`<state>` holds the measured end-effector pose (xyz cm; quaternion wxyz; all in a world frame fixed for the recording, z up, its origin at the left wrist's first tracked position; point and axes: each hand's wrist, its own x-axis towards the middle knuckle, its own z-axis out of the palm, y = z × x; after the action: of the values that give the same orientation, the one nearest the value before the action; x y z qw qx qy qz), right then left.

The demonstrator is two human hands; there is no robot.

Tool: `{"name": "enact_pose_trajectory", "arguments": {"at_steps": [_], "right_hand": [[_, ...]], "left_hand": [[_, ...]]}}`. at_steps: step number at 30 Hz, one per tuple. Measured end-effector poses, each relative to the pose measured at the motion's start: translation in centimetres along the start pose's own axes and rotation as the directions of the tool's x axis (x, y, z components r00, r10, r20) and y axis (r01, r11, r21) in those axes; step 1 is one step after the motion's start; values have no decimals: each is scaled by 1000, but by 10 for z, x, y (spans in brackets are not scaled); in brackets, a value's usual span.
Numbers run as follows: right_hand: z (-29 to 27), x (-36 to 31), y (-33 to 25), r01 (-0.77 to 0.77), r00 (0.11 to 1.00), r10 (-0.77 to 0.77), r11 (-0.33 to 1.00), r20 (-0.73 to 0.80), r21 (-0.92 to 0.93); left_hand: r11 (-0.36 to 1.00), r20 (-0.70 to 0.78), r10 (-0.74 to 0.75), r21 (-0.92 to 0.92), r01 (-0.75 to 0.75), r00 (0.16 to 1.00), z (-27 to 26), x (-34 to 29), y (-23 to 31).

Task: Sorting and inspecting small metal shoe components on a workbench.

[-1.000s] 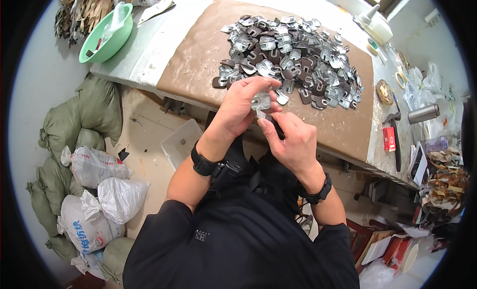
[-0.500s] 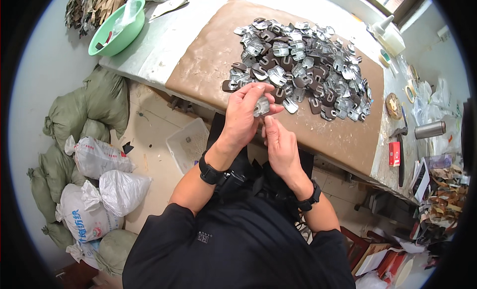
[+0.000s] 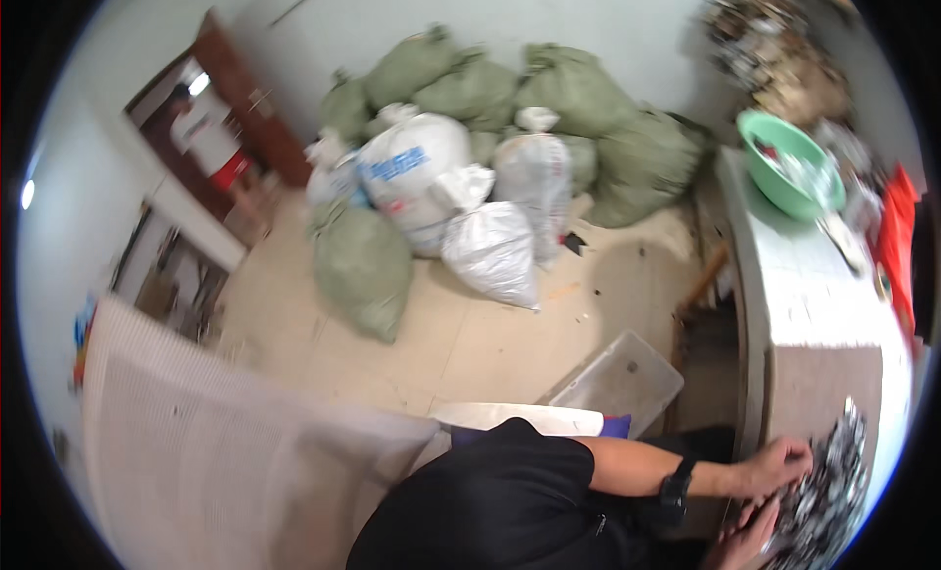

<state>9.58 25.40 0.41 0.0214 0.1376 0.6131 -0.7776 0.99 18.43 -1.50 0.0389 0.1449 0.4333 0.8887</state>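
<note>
Hands [image 3: 769, 469] by metal pieces [image 3: 829, 492], sacks [image 3: 421, 183] leftward

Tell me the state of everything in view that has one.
Left hand: fingers curled; grip unclear
Right hand: blurred; grip unclear
Heap of small silvery pieces: loose, blurred
Black wrist device: fastened
Light-green round plastic basin: upright, holding things
Translucent rectangular plastic bin: uncovered, on the floor
Olive-green fabric sacks: bulging, necks gathered
White plastic sacks: bulging, necks gathered
Brown wooden door: open

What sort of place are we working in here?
Probably a small workshop: a heap of small silvery pieces lies on the worktable, and tied green sacks are piled by the wall.
</note>
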Motion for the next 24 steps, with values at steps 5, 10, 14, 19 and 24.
{"name": "enact_pose_trajectory", "arguments": {"at_steps": [5,10,14,19,24], "right_hand": [[64,-21,-28,-32,980,50,995,192,-94],[37,-20,-27,-1,943,52,988,330,-153],[8,-37,-29,35,984,-5,985,178,-168],[-5,-41,-38,-128,989,126,992,-73,-19],[-36,-73,-44,78,978,-102,988,-182,-134]], "left_hand": [[976,-132,144,182,-119,981,-46,-11,56],[953,-72,156,272,-131,985,-26,-11,57],[987,-22,-36,-156,32,999,-2,4,-5],[950,-71,-295,-133,284,953,-19,-7,56],[953,121,-283,-72,293,951,39,2,22]]}}
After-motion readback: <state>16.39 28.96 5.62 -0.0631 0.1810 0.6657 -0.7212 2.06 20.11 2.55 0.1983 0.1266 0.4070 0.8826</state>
